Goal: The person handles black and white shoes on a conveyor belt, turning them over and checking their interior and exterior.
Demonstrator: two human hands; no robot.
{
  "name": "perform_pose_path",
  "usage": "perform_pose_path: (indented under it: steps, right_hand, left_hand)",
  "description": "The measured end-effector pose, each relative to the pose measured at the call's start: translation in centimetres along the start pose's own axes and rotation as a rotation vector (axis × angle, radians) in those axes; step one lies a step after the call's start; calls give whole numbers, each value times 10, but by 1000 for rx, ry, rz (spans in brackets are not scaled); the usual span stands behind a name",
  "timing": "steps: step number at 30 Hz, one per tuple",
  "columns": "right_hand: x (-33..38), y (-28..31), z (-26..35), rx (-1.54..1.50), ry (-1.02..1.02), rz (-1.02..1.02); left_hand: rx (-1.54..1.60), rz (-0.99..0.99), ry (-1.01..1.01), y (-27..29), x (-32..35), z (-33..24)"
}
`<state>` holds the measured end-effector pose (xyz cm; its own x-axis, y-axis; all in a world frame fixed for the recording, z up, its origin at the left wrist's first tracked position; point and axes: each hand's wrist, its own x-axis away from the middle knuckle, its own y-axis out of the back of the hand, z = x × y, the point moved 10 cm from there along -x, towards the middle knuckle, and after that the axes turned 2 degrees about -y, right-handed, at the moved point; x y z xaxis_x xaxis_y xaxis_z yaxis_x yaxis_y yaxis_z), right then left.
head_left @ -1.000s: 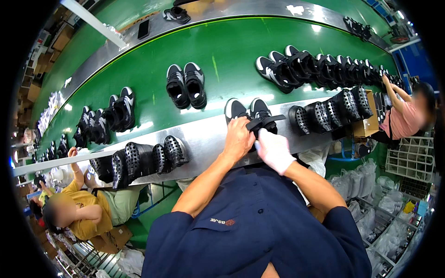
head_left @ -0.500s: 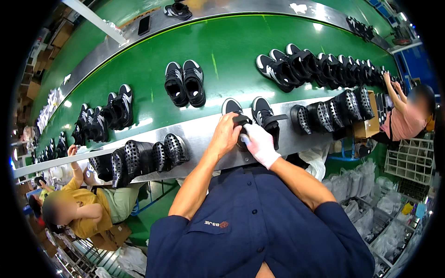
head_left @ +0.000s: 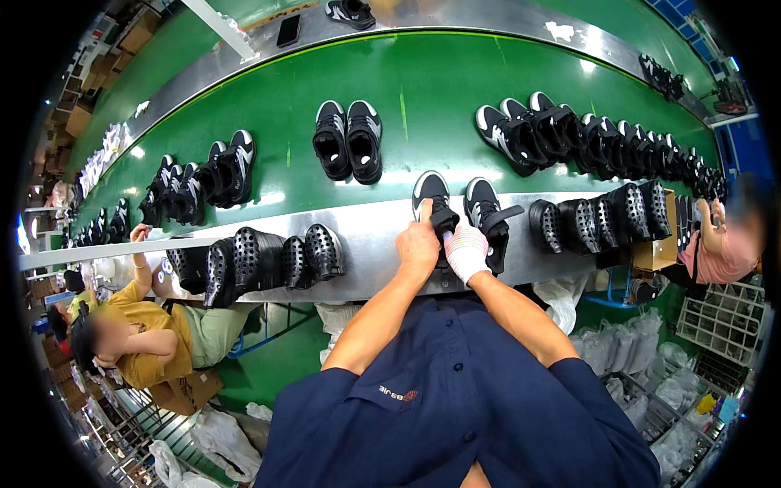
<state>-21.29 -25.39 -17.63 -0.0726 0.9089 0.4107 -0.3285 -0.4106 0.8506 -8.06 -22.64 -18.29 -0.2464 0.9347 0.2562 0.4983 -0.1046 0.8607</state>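
A black sneaker with a pale grey toe [head_left: 430,188] sits toe-away on the metal ledge, its strap across the opening. My bare left hand [head_left: 416,246] is closed on its left side, the index finger stretched along the strap. My right hand [head_left: 467,251], in a white glove, grips the same sneaker at the right of its opening; its fingertips are partly hidden. Just right of it stands the matching sneaker [head_left: 483,195], its strap [head_left: 504,216] sticking out to the right, untouched by my fingers.
Black perforated shoe forms [head_left: 324,252] line the ledge at left, and more forms [head_left: 579,226] at right. On the green belt [head_left: 431,98] stand a sneaker pair [head_left: 348,145] and rows of sneakers [head_left: 521,137]. Co-workers sit at left [head_left: 146,333] and right [head_left: 720,244].
The view has shifted, so the scene sits further right. My left hand has moved from above the opening to the sneaker's left side; the strap now lies lower across it.
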Motion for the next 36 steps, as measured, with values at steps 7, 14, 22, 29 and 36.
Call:
perform_pose_path:
  steps: [7,14,22,29,36]
  right_hand:
    - [54,80,-41,-209,-48,0]
    - [14,21,-114,-150,-115,-31]
    - [0,86,-87,-335,109,-106]
    - [-107,193,-81,293,272,-309]
    - [-190,141,-99,613,184,31]
  left_hand:
    - [225,-83,-192,51,68,17]
    - [188,222,-508,6,84,-64]
    - [-140,22,-463,-2,8,-85]
    - [-189,-55,-430,63,-150,-90]
    - [121,95,-418,51,-72,-57]
